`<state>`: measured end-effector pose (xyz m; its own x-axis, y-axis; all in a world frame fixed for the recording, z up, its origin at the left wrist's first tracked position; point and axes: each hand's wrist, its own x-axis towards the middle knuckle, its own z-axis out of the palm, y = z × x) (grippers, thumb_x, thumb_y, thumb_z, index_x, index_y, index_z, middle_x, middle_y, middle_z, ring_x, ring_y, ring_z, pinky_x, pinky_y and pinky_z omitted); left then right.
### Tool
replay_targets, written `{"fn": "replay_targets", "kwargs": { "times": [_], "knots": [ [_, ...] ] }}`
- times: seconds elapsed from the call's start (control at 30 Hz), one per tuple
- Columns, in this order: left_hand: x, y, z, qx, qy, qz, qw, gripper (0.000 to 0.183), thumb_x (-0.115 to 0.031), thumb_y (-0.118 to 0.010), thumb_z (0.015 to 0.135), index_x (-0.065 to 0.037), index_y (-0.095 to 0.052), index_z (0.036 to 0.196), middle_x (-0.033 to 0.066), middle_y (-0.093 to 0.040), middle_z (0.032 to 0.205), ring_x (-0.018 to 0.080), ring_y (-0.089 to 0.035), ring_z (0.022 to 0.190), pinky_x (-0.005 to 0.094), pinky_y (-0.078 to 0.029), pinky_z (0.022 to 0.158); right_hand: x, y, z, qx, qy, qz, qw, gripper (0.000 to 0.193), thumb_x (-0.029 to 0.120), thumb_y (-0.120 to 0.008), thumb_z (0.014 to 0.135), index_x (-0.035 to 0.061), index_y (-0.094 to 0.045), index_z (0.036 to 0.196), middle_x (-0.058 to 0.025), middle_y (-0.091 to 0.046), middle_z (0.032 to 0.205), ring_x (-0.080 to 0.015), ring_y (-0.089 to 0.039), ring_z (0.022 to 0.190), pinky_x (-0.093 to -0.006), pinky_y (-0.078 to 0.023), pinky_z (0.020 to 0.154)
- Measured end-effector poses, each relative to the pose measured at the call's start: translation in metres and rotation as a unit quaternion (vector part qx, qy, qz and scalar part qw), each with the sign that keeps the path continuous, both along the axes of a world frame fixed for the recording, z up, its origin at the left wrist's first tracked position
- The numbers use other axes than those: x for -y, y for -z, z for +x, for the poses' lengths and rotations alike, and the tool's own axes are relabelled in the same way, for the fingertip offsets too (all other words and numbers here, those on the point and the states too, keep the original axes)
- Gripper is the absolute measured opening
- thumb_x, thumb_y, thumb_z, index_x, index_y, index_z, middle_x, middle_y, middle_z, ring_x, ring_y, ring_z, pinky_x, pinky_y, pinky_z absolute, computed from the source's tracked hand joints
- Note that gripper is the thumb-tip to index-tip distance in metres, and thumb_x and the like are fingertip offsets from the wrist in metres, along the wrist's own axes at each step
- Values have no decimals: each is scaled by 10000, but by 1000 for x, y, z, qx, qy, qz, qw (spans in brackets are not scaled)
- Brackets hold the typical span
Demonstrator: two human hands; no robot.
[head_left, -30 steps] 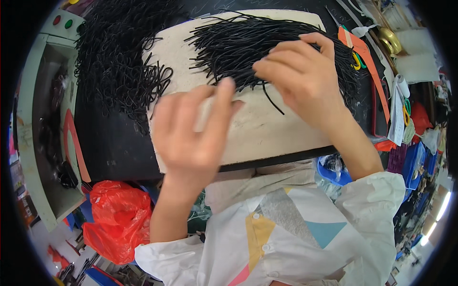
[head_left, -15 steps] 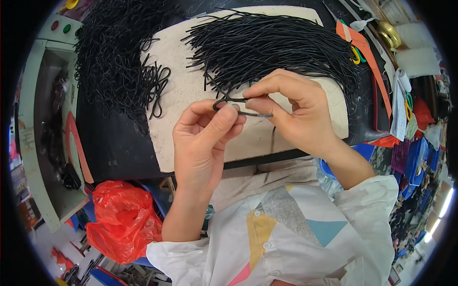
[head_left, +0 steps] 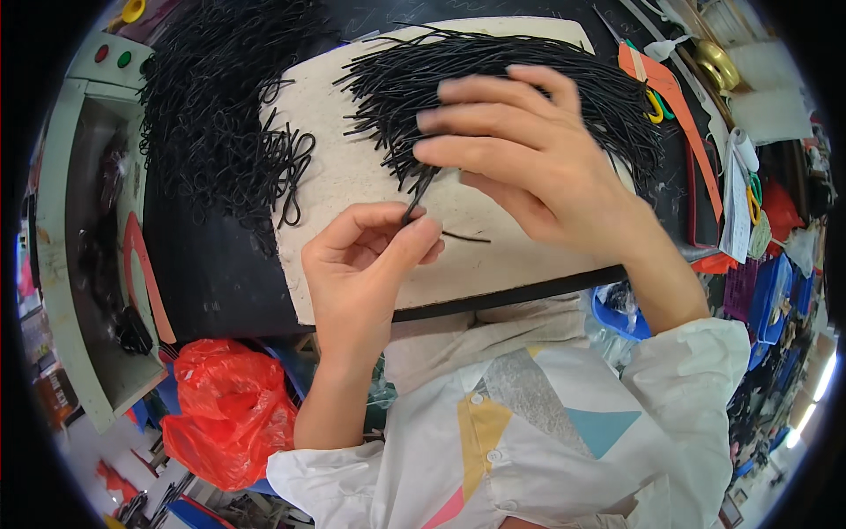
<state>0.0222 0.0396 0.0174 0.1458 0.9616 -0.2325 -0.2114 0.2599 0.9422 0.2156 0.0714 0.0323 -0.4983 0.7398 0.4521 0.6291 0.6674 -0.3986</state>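
Observation:
A black cord (head_left: pixel 465 237) is pinched between the thumb and forefinger of my left hand (head_left: pixel 354 275). One thin end of it sticks out to the right past the thumb, and another part runs up toward the pile. My right hand (head_left: pixel 542 172) hovers over the near side of a bundle of straight black cords (head_left: pixel 502 57), its fingers spread and slightly blurred, with nothing seen in them. Both hands are above a pale board (head_left: pixel 344 176). At the far left lies a heap of looped black cords (head_left: pixel 220 97), some reaching onto the board.
The board lies on a black table (head_left: pixel 211 264). An orange-handled tool (head_left: pixel 683 97) and yellow-and-green-handled scissors (head_left: pixel 654 106) are at the right. A grey metal box (head_left: pixel 79 264) stands left, with a red plastic bag (head_left: pixel 225 406) below the table edge.
My right hand has let go of the cord, opened and moved up over the straight bundle. My left hand has shifted slightly down and left, still pinching the cord.

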Motion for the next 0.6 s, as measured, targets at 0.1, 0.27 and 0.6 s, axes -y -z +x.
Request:
{"fn": "replay_targets", "kwargs": {
  "times": [0.1, 0.27, 0.6],
  "knots": [
    [4, 2, -7, 119, -23, -36, 992, 94, -4, -624, 765, 24, -586, 846, 92, -614, 783, 153, -596, 677, 241, -487, 631, 7, 15, -9, -171, 8, -117, 978, 246, -31, -611, 687, 70, -643, 908, -49, -609, 833, -184, -583, 779, -268, -436, 677],
    [14, 2, -4, 257, -50, -113, 959, 120, -38, -623, 782, -25, -549, 875, 81, -598, 791, 161, -595, 681, 237, -480, 600, 29, 25, -34, -367, 36, -234, 899, 187, -42, -626, 690, 21, -651, 864, -64, -608, 741, -139, -577, 614, -233, -446, 527],
    [18, 0, 4, 223, -43, -93, 969, 256, 15, -599, 776, 37, -534, 1022, 83, -600, 800, 140, -590, 677, 237, -484, 624, 51, 20, -46, -455, 29, -301, 837, 54, 6, -599, 768, -19, -615, 813, -58, -602, 739, -76, -532, 555, -201, -416, 467]
  ]
}}
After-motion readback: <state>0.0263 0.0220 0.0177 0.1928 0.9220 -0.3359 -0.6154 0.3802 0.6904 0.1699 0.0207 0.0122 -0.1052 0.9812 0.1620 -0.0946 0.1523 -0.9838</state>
